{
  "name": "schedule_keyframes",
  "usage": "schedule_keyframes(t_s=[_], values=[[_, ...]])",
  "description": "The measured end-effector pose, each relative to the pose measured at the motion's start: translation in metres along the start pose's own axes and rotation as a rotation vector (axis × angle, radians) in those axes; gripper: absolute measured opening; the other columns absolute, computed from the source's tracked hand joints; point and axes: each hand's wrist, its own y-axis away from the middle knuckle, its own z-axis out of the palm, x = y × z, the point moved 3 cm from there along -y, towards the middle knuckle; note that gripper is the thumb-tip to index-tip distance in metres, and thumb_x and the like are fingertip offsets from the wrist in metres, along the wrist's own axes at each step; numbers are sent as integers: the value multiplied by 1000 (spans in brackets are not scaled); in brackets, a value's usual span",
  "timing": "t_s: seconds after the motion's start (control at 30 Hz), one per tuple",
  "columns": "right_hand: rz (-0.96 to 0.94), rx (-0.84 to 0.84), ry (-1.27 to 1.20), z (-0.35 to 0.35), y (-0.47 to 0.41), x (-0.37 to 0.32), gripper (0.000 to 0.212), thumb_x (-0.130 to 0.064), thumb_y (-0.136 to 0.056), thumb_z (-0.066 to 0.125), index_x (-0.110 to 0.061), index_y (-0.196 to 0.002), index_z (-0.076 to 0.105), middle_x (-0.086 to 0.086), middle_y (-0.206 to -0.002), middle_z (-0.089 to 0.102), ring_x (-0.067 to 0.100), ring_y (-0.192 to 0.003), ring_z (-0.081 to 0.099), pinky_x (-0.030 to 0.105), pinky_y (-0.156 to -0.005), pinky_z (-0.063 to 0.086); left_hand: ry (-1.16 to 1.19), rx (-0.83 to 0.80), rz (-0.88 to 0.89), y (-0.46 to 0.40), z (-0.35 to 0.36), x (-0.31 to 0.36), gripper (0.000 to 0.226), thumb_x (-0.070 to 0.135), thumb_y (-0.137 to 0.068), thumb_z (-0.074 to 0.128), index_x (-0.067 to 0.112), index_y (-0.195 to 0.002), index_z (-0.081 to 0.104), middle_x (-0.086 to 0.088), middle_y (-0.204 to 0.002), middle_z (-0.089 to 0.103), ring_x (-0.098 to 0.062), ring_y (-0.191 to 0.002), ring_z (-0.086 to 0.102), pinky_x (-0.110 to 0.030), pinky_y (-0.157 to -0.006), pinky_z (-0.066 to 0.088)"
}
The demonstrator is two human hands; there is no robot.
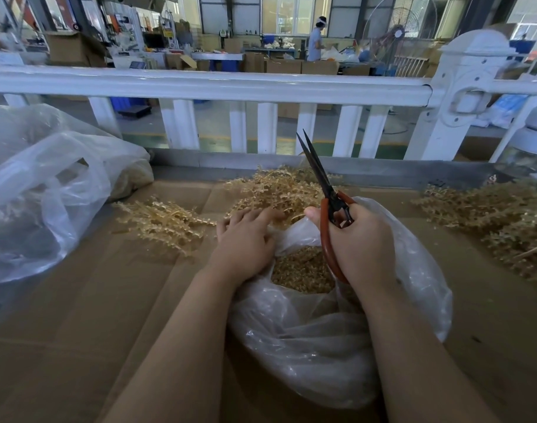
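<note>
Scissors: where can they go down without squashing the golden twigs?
Bare cardboard lies near left, between the big bag, the left twig pile and the open bag; also near right, below the right twig pile. Crowded around the middle pile.

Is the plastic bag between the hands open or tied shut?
Open: the plastic bag gapes between the left hand and the right hand gripping scissors, showing golden pieces inside.

Nothing can be read for certain: the small green-and-white sign [223, 32] on the far wall and the yellow label [168, 33] on the far-left machine are too small and blurred to make out, and the near scissors [317, 169] show no legible mark.
</note>
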Motion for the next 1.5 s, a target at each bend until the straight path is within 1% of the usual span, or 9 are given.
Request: schedule_keyframes(t_s=[0.3, 0.43, 0.53, 0.73, 0.87, 1.03, 1.17, 1.37, 1.5], values=[[2, -11, -3, -1, 1, -1, 58, -85, -69, 52, -30, -79, 64, -23, -67, 58, -6, -65, 57, 8, -56, 33, 208, 188, -31, 1, -6, 0, 35, 18, -88, 59, 32, -120, 56, 7, -133, 51, -19, -129, 41, -42, -103, 23], [-14, -18, -4, 0, 2, -2, 47, -80, -73, 57, -33, -78, 60, -26, -65, 55, -6, -66, 57, 9, -58, 35, 185, 65, -109, 1, -1, -3, 69, 22, -91, 50, 32, -153, 20, 4, -158, 33, -19, -150, 15, -50, -116, 7], [-8, -31, 16, 1, 1, 0, 43, -78, -76, 61, -35, -79, 61, -27, -66, 56, -8, -65, 56, 6, -57, 33, 115, -66, -167, -2, 3, -4, 77, 26, -92, 45, 32, -157, 4, 0, -163, 24, -19, -152, 3, -51, -117, -5], [-15, -28, 24, 1, 1, -1, 48, -83, -72, 56, -35, -78, 59, -25, -65, 55, -6, -63, 56, 7, -55, 33, 146, 106, -163, 0, -5, -4, 64, 41, -87, 45, 28, -149, 35, -1, -136, 49, -25, -135, 33, -49, -118, 6], [-13, -33, 36, 3, 1, 1, 46, -79, -75, 60, -34, -76, 59, -23, -66, 56, -4, -65, 55, 12, -56, 34, 195, 289, -179, 2, -12, -7, 55, 37, -90, 46, 26, -144, 46, -4, -137, 47, -22, -134, 32, -48, -116, 6], [-10, -45, 35, 3, 0, 1, 44, -82, -73, 57, -38, -75, 53, -26, -64, 52, -6, -64, 52, 12, -57, 32, 11, -23, -251, -3, -1, -9, 75, 54, -76, 40, 27, -146, 43, -8, -160, 28, -30, -151, 8, -56, -119, -3], [-15, -27, 45, 3, 1, 0, 42, -81, -74, 58, -39, -76, 52, -29, -63, 49, -9, -61, 50, 8, -56, 29, 5, 55, -264, -2, -3, -10, 40, 42, -88, 54, 25, -123, 61, -8, -140, 51, -29, -139, 35, -53, -118, 6], [-30, -19, 27, 4, 1, 0, 47, -83, -72, 56, -37, -81, 55, -29, -65, 48, -10, -62, 50, 8, -58, 32, 199, 287, -249, 2, -13, -8, 20, 20, -96, 54, 14, -115, 59, -4, -119, 58, -25, -111, 55, -51, -111, 26], [-23, -11, 13, 3, 1, -1, 53, -88, -67, 48, -37, -80, 56, -29, -65, 50, -9, -64, 52, 10, -57, 33, 303, 535, -234, 8, -24, -9, 11, 13, -99, 51, 16, -109, 56, 3, -102, 64, -19, -89, 59, -40, -83, 48]])
